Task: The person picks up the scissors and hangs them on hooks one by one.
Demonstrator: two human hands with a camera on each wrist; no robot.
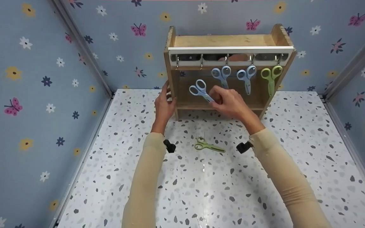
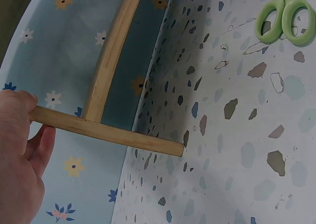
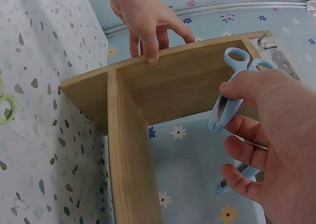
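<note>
My right hand [image 1: 230,100] pinches a pair of light blue scissors [image 1: 201,91] by the blade end, handle loops up and to the left. They are in front of the wooden rack [image 1: 223,40], below its left hooks. In the right wrist view, thumb and fingertips hold the blue scissors [image 3: 228,108] near the rack's side. My left hand [image 1: 165,106] grips the rack's left side panel [image 2: 111,133], thumb on one face and fingers on the other. Two more blue scissors [image 1: 222,75] and green scissors [image 1: 271,79] hang from hooks on the rack.
Green scissors [image 1: 210,147] lie on the speckled white tabletop [image 1: 201,190] in front of the rack, between my forearms. Two hooks [image 1: 201,63] at the rail's left end hold nothing. Flower-patterned walls [image 1: 59,63] enclose the back and both sides.
</note>
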